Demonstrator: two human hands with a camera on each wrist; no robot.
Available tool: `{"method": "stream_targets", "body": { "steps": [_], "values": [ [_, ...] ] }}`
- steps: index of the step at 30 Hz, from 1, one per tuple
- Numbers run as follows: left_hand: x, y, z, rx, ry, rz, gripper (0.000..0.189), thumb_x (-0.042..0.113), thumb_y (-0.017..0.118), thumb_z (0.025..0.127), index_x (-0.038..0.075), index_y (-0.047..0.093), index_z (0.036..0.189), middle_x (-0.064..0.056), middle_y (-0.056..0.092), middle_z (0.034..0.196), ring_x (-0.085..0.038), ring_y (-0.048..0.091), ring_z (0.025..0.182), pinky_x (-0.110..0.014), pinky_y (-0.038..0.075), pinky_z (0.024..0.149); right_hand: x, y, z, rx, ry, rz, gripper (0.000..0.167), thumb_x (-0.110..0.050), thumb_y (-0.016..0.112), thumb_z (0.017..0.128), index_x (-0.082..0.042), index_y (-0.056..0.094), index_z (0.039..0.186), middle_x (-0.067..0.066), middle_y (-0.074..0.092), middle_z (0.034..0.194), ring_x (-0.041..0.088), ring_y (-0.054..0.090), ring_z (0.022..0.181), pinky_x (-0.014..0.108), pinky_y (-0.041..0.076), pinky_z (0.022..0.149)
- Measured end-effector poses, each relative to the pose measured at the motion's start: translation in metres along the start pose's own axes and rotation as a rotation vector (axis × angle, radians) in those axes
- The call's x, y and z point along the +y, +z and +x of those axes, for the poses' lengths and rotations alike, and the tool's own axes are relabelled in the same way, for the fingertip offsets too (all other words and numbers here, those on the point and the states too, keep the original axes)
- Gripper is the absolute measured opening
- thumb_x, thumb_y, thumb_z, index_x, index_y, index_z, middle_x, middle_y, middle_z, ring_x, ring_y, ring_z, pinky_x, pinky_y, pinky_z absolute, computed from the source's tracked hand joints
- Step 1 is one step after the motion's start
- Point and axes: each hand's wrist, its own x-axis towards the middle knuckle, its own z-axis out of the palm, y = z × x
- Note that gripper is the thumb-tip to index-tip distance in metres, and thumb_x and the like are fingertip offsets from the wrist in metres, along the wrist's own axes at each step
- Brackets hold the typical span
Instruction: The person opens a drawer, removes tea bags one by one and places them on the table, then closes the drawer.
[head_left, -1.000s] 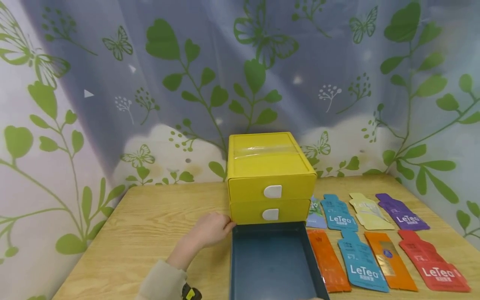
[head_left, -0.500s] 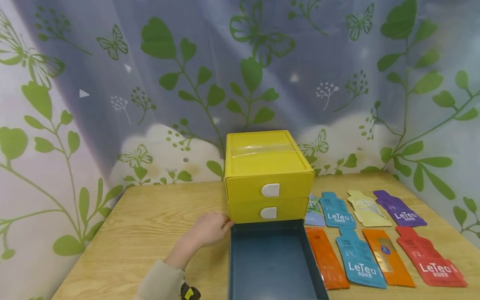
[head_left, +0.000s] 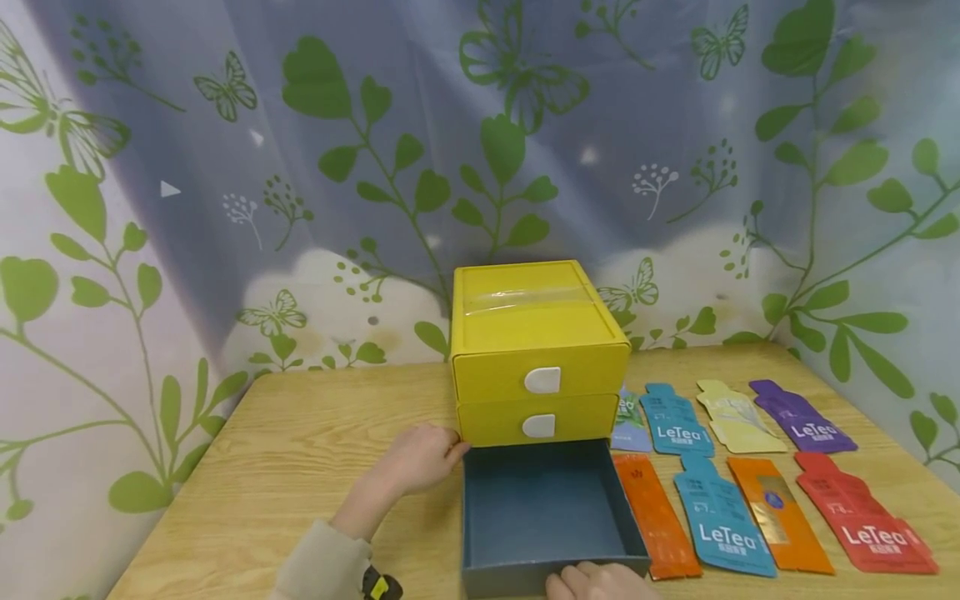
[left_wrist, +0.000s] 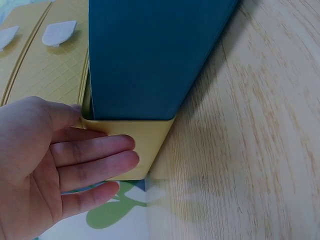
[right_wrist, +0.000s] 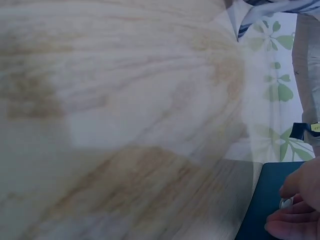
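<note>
A yellow drawer box (head_left: pixel 532 329) stands at the back of the table, and its dark blue bottom drawer (head_left: pixel 547 500) is pulled out with a bare floor. My left hand (head_left: pixel 420 458) holds the box's lower left front corner. In the left wrist view, the left thumb lies at the front edge while the other fingers extend along the side wall. At the drawer's front my right hand (head_left: pixel 600 581) is partly cut off by the frame. The right wrist view shows it pinching a small white pull tab (right_wrist: pixel 286 202) on the drawer front.
Right of the drawer, several flat pouches lie in two rows, among them an orange pouch (head_left: pixel 656 517), a blue pouch (head_left: pixel 723 517), a red pouch (head_left: pixel 862 517) and a purple pouch (head_left: pixel 806 417). A patterned curtain (head_left: pixel 375 167) hangs behind the wooden table (head_left: pixel 300 442).
The drawer has slid inward, away from me, so its front wall now shows. My right hand has come into view with it. The left hand has stayed at the box corner.
</note>
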Motion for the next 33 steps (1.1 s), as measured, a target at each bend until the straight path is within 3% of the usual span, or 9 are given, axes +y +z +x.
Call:
{"method": "stream_targets", "body": {
  "steps": [4,10,17,22,27,33],
  "values": [
    [0.000,0.000,0.000,0.004,0.002,-0.006,0.033,0.020,0.054,0.094,0.013,0.051,0.062,0.005,0.043,0.052,-0.009,0.038,0.046,-0.025,0.034,0.046,0.003,-0.003,0.003,-0.020,0.012,0.014,0.028,-0.037,0.047,0.096,-0.014,0.053,0.080,-0.013,0.038,0.066,-0.004,0.034,0.057,0.009,0.027,0.051],
    [-0.001,-0.001,0.001,0.006,0.000,-0.010,0.033,0.021,0.054,0.094,0.014,0.051,0.063,0.007,0.043,0.052,-0.008,0.038,0.046,-0.024,0.034,0.046,0.008,-0.005,0.008,0.011,-0.012,-0.008,0.028,-0.037,0.050,0.094,-0.014,0.054,0.080,-0.013,0.038,0.065,-0.003,0.033,0.055,0.008,0.026,0.050],
    [-0.002,0.001,0.000,0.007,0.008,-0.017,0.033,0.021,0.053,0.094,0.014,0.050,0.062,0.007,0.041,0.051,-0.007,0.036,0.045,-0.024,0.033,0.045,0.021,-0.004,0.010,0.128,-0.076,-0.063,0.028,-0.036,0.056,0.091,-0.014,0.051,0.075,-0.012,0.034,0.061,-0.003,0.032,0.053,0.010,0.024,0.048],
    [-0.001,0.000,-0.001,0.019,0.006,-0.014,0.033,0.019,0.054,0.094,0.013,0.050,0.062,0.005,0.039,0.051,-0.009,0.035,0.046,-0.025,0.033,0.046,0.029,-0.004,0.013,0.233,-0.141,-0.165,0.020,-0.018,0.069,0.080,-0.013,0.050,0.074,-0.009,0.040,0.061,-0.001,0.039,0.054,0.011,0.028,0.048],
    [0.000,0.000,0.000,0.016,0.005,0.002,0.033,0.020,0.054,0.094,0.013,0.050,0.062,0.006,0.038,0.051,-0.009,0.035,0.046,-0.026,0.033,0.046,0.034,-0.001,0.015,0.297,-0.161,-0.225,0.022,-0.005,0.072,0.070,-0.012,0.051,0.073,-0.007,0.044,0.061,0.001,0.044,0.053,0.011,0.032,0.049],
    [-0.001,0.001,0.000,0.007,0.011,-0.002,0.033,0.020,0.053,0.095,0.014,0.050,0.062,0.006,0.039,0.050,-0.008,0.035,0.045,-0.025,0.033,0.046,0.036,-0.001,0.015,0.283,-0.159,-0.192,0.022,-0.006,0.072,0.073,-0.013,0.050,0.074,-0.008,0.042,0.061,0.000,0.042,0.053,0.010,0.030,0.049]
  ]
}}
